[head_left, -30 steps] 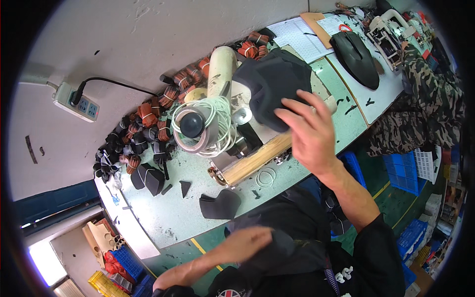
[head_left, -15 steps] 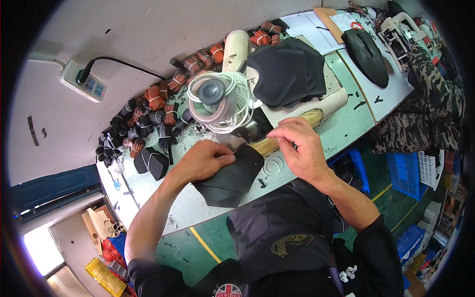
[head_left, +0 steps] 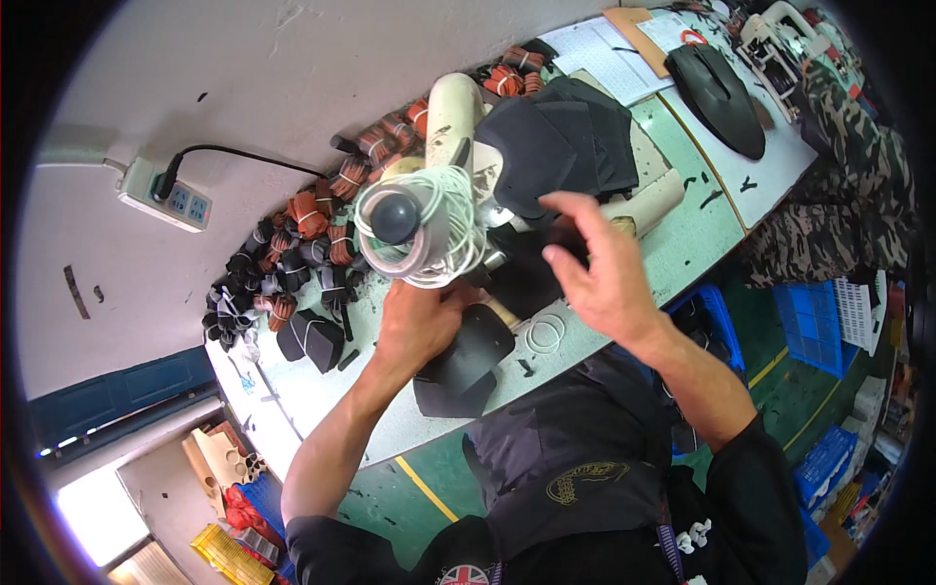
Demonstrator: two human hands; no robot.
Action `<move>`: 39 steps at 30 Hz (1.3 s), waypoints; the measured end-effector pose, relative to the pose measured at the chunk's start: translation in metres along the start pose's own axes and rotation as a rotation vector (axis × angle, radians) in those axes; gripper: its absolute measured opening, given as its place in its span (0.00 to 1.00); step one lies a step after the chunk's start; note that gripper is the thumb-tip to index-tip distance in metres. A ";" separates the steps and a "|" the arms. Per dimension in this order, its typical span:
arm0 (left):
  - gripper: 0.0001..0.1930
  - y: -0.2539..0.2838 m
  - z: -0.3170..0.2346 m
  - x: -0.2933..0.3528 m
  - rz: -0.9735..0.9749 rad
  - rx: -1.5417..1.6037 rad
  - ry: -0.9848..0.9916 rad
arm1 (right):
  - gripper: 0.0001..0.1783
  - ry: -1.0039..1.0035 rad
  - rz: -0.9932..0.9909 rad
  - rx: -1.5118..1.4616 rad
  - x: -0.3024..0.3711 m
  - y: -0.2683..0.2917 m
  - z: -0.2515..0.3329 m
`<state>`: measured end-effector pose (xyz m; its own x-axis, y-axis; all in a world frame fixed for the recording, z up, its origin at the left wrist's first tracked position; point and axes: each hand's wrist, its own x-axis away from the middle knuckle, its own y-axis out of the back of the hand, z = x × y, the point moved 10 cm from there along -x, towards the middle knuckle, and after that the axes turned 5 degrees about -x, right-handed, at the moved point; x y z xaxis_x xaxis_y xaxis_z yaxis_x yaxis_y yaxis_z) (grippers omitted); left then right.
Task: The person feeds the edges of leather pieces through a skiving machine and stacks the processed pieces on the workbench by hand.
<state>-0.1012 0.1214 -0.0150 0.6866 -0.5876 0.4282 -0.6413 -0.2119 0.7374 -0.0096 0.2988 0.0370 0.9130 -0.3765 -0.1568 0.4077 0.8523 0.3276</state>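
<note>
My left hand (head_left: 417, 327) reaches in behind a clear round container (head_left: 398, 255) with a black knob on top and white rings looped round it. Its fingertips are mostly hidden there, beside dark flat pieces (head_left: 468, 356) lying at the table's near edge. My right hand (head_left: 609, 283) hovers to the right, thumb and index finger spread apart. Between the hands a black flat piece (head_left: 526, 278) covers most of a yellowish wooden bar (head_left: 505, 314); whether a finger grips it is hidden. Two thin white rings (head_left: 545, 333) lie on the table near my right hand.
A stack of black cut pieces (head_left: 561, 136) lies on a board beyond my hands, next to a pale cylinder (head_left: 451, 117). Tied red and black bundles (head_left: 307, 214) line the wall. Further right lie papers (head_left: 609, 58) and a long black moulded piece (head_left: 717, 102).
My left hand has moved right and away from me, behind the container. My right hand's fingers have spread. A black piece now covers the wooden bar, which showed bare before.
</note>
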 end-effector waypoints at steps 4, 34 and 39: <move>0.13 -0.005 0.013 0.022 0.234 0.046 0.051 | 0.14 0.423 -0.135 0.168 -0.005 0.052 0.067; 0.07 -0.031 0.077 0.070 -0.318 0.035 0.024 | 0.13 0.672 -0.178 0.451 -0.003 0.044 0.079; 0.20 -0.105 0.114 0.124 -0.242 -0.297 -0.135 | 0.14 0.528 -0.123 0.647 0.009 0.020 0.038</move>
<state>0.0123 -0.0185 -0.0994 0.7420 -0.6495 0.1661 -0.3262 -0.1334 0.9358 0.0068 0.2985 0.0780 0.8026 -0.0968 -0.5886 0.5764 0.3800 0.7235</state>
